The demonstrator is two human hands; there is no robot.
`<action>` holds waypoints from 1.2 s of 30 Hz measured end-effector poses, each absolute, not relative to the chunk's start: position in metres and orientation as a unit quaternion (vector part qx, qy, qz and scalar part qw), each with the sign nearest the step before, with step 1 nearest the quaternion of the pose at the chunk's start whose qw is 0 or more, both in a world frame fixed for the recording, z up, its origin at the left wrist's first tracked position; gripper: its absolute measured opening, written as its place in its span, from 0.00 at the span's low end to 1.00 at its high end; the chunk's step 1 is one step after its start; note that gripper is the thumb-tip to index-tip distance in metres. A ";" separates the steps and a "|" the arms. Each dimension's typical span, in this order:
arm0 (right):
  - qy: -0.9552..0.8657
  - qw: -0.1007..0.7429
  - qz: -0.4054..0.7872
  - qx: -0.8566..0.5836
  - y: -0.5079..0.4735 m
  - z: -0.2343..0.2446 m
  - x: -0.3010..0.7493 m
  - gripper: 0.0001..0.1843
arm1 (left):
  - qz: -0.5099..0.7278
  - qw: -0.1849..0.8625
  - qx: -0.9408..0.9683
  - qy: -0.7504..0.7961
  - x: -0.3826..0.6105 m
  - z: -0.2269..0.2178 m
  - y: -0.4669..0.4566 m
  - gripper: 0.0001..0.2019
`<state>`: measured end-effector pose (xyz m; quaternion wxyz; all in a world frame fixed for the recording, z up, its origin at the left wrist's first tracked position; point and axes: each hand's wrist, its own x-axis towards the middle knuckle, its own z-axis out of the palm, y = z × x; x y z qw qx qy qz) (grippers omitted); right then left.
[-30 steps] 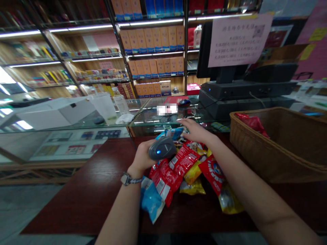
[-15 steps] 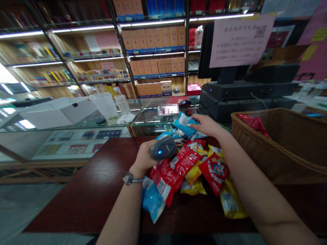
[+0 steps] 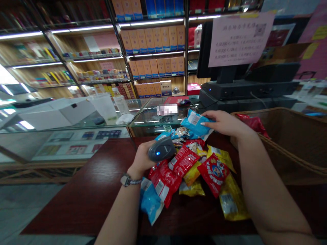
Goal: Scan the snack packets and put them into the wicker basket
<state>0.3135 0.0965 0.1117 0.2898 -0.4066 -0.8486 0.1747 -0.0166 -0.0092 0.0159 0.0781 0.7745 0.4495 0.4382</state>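
Observation:
My left hand (image 3: 142,158) is wrapped round a grey barcode scanner (image 3: 161,151) with a blue light, held over a heap of snack packets (image 3: 190,166) in red, yellow and blue on a dark red wooden counter (image 3: 84,194). My right hand (image 3: 224,123) grips a light blue snack packet (image 3: 195,123), lifted above the back of the heap, close to the wicker basket (image 3: 293,149) on the right. A wristwatch (image 3: 127,179) sits on my left wrist.
The basket holds a red packet (image 3: 251,121). Behind it stands a black monitor (image 3: 224,51) with a pink paper notice (image 3: 238,39). A glass display case (image 3: 102,126) runs along the left, with plastic containers on top. Shelves of boxed goods (image 3: 153,37) fill the back wall.
My right hand picked a light blue packet out of the back of the heap, raised it and carried it rightward toward the basket. My left hand stayed still with the scanner.

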 end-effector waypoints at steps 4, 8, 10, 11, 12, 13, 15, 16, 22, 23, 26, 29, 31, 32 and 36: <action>-0.856 0.276 0.172 -0.403 0.097 0.106 0.304 0.14 | 0.438 0.093 0.778 0.441 -0.017 0.018 -0.009 0.14; -0.862 0.264 0.188 -0.389 0.095 0.105 0.297 0.14 | 0.445 0.103 0.775 0.436 -0.016 0.018 -0.010 0.16; -0.863 0.259 0.196 -0.388 0.094 0.106 0.296 0.14 | 0.449 0.106 0.774 0.435 -0.017 0.018 -0.010 0.18; -0.863 0.256 0.199 -0.388 0.093 0.106 0.295 0.14 | 0.450 0.106 0.773 0.435 -0.017 0.018 -0.010 0.18; -0.863 0.253 0.201 -0.389 0.092 0.107 0.295 0.14 | 0.451 0.106 0.771 0.436 -0.018 0.018 -0.009 0.18; -0.863 0.250 0.202 -0.390 0.092 0.107 0.295 0.14 | 0.452 0.106 0.770 0.437 -0.018 0.017 -0.009 0.17; -0.866 0.242 0.200 -0.390 0.091 0.107 0.295 0.15 | 0.456 0.106 0.767 0.439 -0.020 0.016 -0.009 0.18; -0.867 0.239 0.194 -0.392 0.091 0.107 0.295 0.15 | 0.458 0.107 0.765 0.440 -0.020 0.016 -0.009 0.19; -0.872 0.214 0.143 -0.416 0.087 0.109 0.292 0.19 | 0.461 0.123 0.761 0.438 -0.018 0.015 -0.009 0.21; -0.874 0.210 0.141 -0.414 0.086 0.109 0.292 0.19 | 0.462 0.125 0.761 0.438 -0.017 0.015 -0.009 0.21; -0.881 0.203 0.137 -0.406 0.086 0.110 0.292 0.17 | 0.465 0.124 0.760 0.437 -0.017 0.016 -0.010 0.21; -0.883 0.202 0.138 -0.401 0.086 0.111 0.293 0.17 | 0.466 0.124 0.759 0.438 -0.017 0.017 -0.010 0.21; -0.876 0.219 0.125 -0.410 0.084 0.115 0.297 0.17 | 0.466 0.124 0.759 0.439 -0.017 0.016 -0.010 0.22; -0.868 0.238 0.107 -0.423 0.081 0.119 0.302 0.18 | 0.465 0.123 0.759 0.440 -0.017 0.016 -0.010 0.22; -0.753 0.355 -0.031 -0.553 0.062 0.139 0.336 0.19 | 0.462 0.112 0.760 0.443 -0.021 0.013 -0.008 0.22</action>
